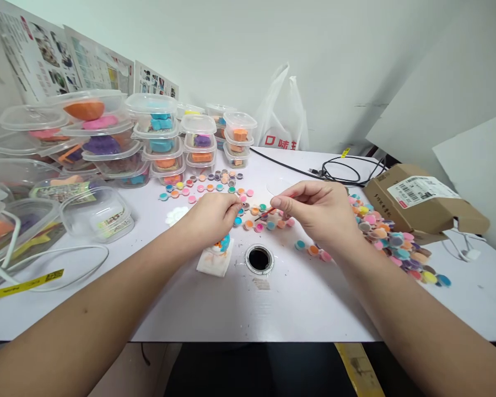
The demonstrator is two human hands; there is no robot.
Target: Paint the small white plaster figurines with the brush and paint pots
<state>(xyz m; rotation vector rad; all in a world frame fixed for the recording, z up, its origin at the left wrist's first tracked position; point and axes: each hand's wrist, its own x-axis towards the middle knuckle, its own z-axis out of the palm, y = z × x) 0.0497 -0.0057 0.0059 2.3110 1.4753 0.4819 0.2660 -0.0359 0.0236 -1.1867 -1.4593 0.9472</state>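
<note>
In my right hand (320, 212) is a thin red paintbrush (265, 214), pinched between thumb and fingers, its dark tip pointing left over the paint pots. My left hand (215, 218) is closed, thumb against the curled fingers, at the strips of small paint pots (255, 210). What it grips, if anything, is hidden. Below its wrist a small piece painted blue and orange (222, 244) rests on a white tissue (215, 264), partly covered by the hand. A white scalloped palette (174, 215) lies left of this hand.
Stacked clear tubs (161, 129) with coloured pieces stand at the back left. An open clear tub (97, 212) sits before them. More paint pots (391, 240) are heaped beside a cardboard box (424, 198). A round hole (259, 259) opens in the table; a black cable (343, 171) lies behind.
</note>
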